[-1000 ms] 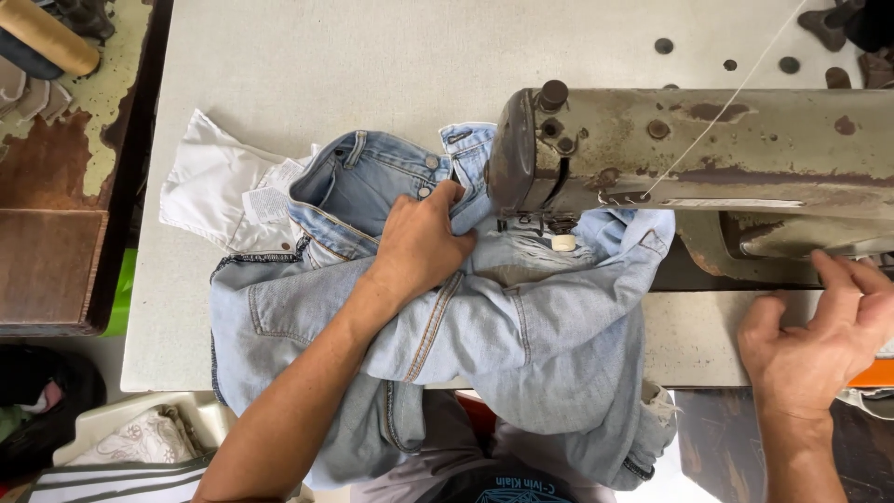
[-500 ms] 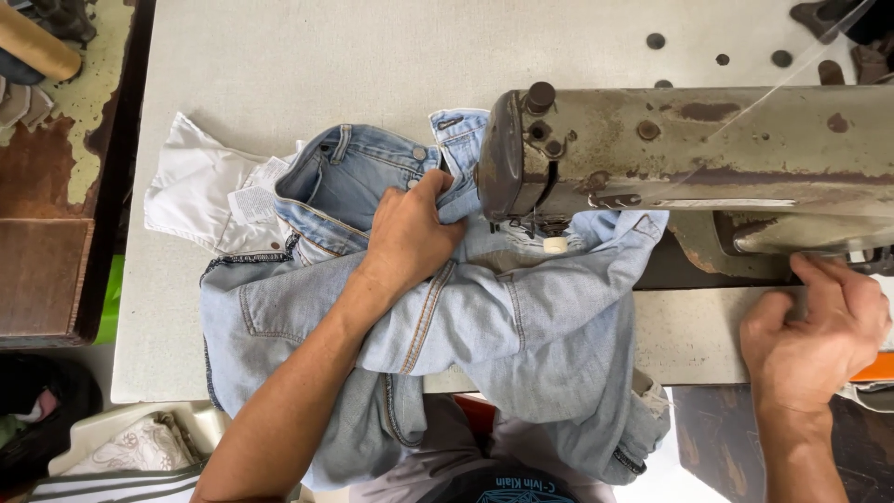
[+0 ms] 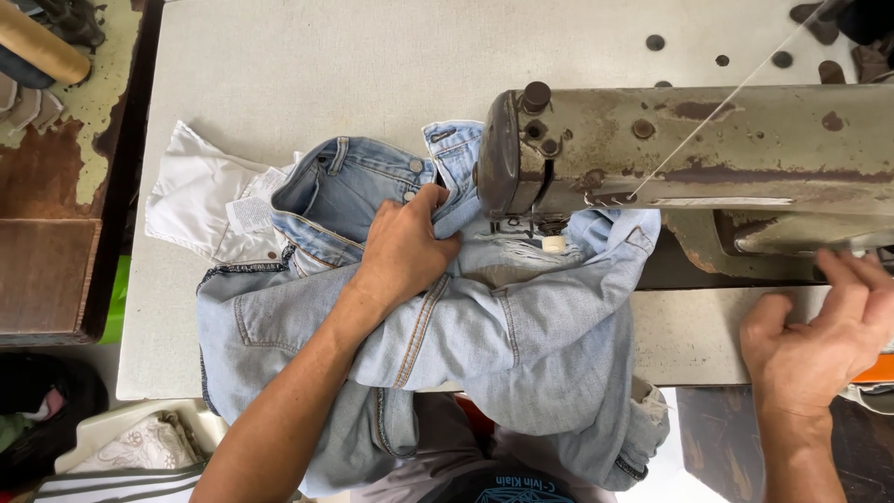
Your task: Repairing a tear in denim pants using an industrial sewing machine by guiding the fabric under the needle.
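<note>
Hardly anything is being shifted since a moment ago: the left hand (image 3: 402,253) is still being pressed, fingers curled and bunching the cloth, onto the light-blue denim jeans (image 3: 484,335) just left of the sewing machine (image 3: 689,158). The right hand (image 3: 819,340) is being held at the machine's right end, fingers loosely spread, touching its underside; no grip can be made out. The jeans are being fed beneath the machine's head, spilling toward the table's (image 3: 307,65) near edge. White fabric (image 3: 200,200) is being left lying well left of the machine.
</note>
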